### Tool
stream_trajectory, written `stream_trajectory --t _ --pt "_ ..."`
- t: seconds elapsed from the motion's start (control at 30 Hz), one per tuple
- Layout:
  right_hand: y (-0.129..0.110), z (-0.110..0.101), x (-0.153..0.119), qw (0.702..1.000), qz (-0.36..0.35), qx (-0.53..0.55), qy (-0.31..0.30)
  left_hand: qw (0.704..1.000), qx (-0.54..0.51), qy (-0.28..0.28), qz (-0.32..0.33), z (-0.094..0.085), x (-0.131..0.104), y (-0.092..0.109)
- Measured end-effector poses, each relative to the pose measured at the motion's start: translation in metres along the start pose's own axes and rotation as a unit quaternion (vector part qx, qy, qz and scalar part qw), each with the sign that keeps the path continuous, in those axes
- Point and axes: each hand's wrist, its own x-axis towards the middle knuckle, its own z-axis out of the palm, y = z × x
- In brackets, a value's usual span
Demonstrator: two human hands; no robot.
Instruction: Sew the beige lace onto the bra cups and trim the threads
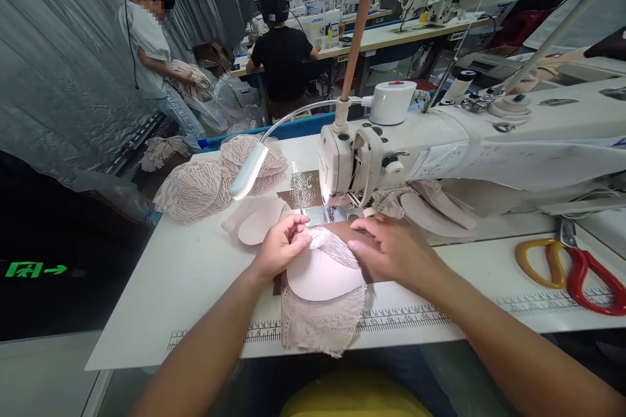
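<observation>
A pale pink lace bra cup point(323, 277) with a smooth pad lies on the sewing table in front of the machine's needle area point(332, 212). Its lace hangs down toward the table's front edge. My left hand point(282, 244) pinches the upper left edge of the lace between thumb and fingers. On the other side, my right hand point(386, 244) has its fingers stretched out beside the cup's right edge, gripping nothing that I can see. The white sewing machine point(342, 159) stands just beyond both hands.
Stacked lace cups point(193, 189) lie at the back left, and another padded piece point(259, 221) is left of the needle. More pads point(435, 212) rest under the machine arm. Scissors point(570, 267) lie at right. A lamp point(249, 171) overhangs the table. Co-workers point(281, 62) are beyond.
</observation>
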Motion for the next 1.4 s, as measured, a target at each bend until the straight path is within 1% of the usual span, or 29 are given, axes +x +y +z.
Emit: stream_trajectory --t 0.07,0.17,0.23,0.33,0.4,0.47,0.53,0.57,0.6,0.7,0.8,0.93,1.0,1.07,1.13,1.2,1.27,1.3,1.4 --pt "-0.013 0.004 0.002 0.997 0.01 0.069 -0.034 1.0 0.013 -0.005 0.008 0.003 0.001 -0.002" --pt "-0.021 0.012 0.006 0.991 0.058 0.088 -0.08 0.999 0.051 -0.003 0.019 0.005 0.002 -0.003" --pt "-0.017 0.012 0.007 0.987 0.074 0.085 -0.114 0.996 0.088 -0.007 0.021 0.004 0.004 -0.002" --pt "-0.004 0.002 0.008 0.985 0.047 0.072 -0.147 0.989 0.142 -0.034 0.012 0.002 0.01 0.0" --pt "0.001 -0.006 0.009 0.988 0.004 0.062 -0.141 0.984 0.168 -0.055 0.007 0.001 0.018 0.001" --pt "0.003 -0.012 0.012 0.988 -0.056 0.066 -0.128 0.978 0.194 -0.073 0.007 0.002 0.026 0.002" --pt "0.002 -0.01 0.016 0.984 -0.114 0.061 -0.122 0.971 0.221 -0.088 0.009 0.004 0.036 0.002" --pt "0.001 -0.007 0.019 0.983 -0.129 0.043 -0.122 0.968 0.233 -0.096 0.01 0.004 0.04 0.003" --pt "0.001 -0.003 0.021 0.984 -0.132 0.014 -0.122 0.964 0.242 -0.105 0.011 0.005 0.045 0.004" --pt "0.005 0.014 0.026 0.986 -0.11 -0.066 -0.108 0.955 0.267 -0.132 0.008 0.003 0.057 0.008" --pt "0.011 0.026 0.027 0.988 -0.116 -0.072 -0.073 0.943 0.298 -0.144 0.004 -0.003 0.067 0.013" --pt "0.018 0.029 0.025 0.989 -0.128 -0.057 -0.053 0.933 0.334 -0.133 0.015 -0.011 0.074 0.016" --pt "0.02 0.03 0.025 0.99 -0.127 -0.048 -0.043 0.925 0.358 -0.121 0.041 -0.012 0.072 0.021" --pt "0.023 0.031 0.025 0.991 -0.124 -0.039 -0.03 0.908 0.397 -0.1 0.086 -0.012 0.065 0.029" --pt "0.025 0.032 0.026 0.992 -0.121 -0.026 -0.018 0.889 0.435 -0.07 0.126 -0.008 0.053 0.039" --pt "0.026 0.032 0.026 0.993 -0.114 -0.013 -0.015 0.879 0.455 -0.05 0.133 0.0 0.04 0.047" --pt "0.026 0.033 0.026 0.994 -0.105 -0.011 -0.019 0.872 0.466 -0.065 0.132 0.011 0.027 0.05" --pt "0.026 0.033 0.026 0.994 -0.103 -0.012 -0.022 0.866 0.475 -0.082 0.135 0.018 0.023 0.049" --pt "0.026 0.034 0.026 0.994 -0.101 -0.015 -0.027 0.831 0.523 -0.12 0.147 0.033 0.014 0.039"
